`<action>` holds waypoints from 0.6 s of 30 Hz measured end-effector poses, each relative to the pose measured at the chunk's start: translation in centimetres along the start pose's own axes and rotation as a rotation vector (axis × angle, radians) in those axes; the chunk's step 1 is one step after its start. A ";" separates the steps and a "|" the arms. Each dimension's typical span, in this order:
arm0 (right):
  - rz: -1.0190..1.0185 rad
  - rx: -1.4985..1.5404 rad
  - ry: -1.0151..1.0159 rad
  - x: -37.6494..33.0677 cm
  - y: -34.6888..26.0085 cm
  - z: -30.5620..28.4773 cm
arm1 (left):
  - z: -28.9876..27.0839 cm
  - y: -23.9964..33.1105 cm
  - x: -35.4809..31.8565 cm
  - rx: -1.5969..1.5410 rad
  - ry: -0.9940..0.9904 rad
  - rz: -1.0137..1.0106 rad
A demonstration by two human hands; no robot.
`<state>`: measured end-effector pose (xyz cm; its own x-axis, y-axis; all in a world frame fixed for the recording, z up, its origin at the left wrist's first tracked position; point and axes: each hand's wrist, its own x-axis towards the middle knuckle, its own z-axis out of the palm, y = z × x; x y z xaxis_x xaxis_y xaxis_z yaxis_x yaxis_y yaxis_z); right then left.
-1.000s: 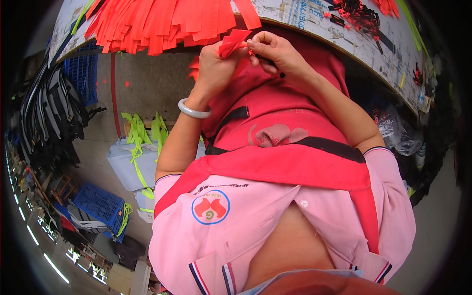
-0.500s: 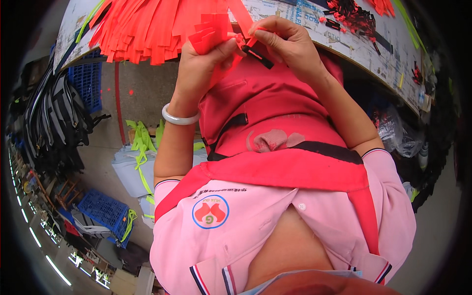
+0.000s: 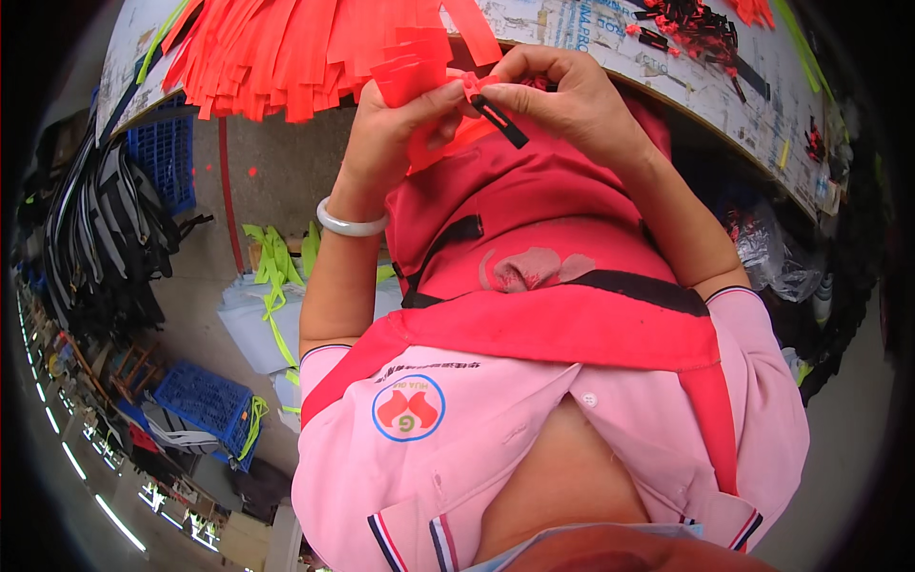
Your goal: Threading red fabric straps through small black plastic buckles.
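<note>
My left hand is closed round a bunch of bright orange-red fabric strips, whose cut ends stick up above the fingers. A slim black zipper pull with a slot hangs from a small red loop between my two hands. My right hand pinches the red loop end beside the pull, thumb and index finger together. Part of the loop is hidden by the fingertips. Both hands are over the red apron at the table's near edge.
A large fan of orange-red strips droops over the table edge at left. Black-and-red pieces are heaped on the table at right. Blue crates, hanging black-and-grey straps and yellow-green ribbons lie to the left.
The right fingers have shifted down slightly and closed in on the red loop. The black pull now tilts more steeply downward. The left hand still grips the strips.
</note>
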<state>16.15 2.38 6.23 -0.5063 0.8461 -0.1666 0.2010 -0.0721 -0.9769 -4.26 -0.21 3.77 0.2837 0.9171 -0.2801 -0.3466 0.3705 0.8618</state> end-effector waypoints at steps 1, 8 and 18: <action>0.017 -0.003 -0.004 0.0 -0.2 0.0 | 0.0 0.0 0.0 0.021 0.003 -0.005; 0.016 -0.024 0.011 0.0 0.4 0.4 | -0.5 0.0 0.1 0.070 -0.020 0.014; 0.011 -0.043 -0.063 0.1 -0.2 0.0 | -0.7 -0.5 0.0 0.081 -0.035 0.006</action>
<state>16.03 2.46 6.43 -0.5552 0.8104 -0.1869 0.2421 -0.0575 -0.9686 -4.68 -0.33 3.06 0.3134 0.9131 -0.2607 -0.2752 0.3501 0.8954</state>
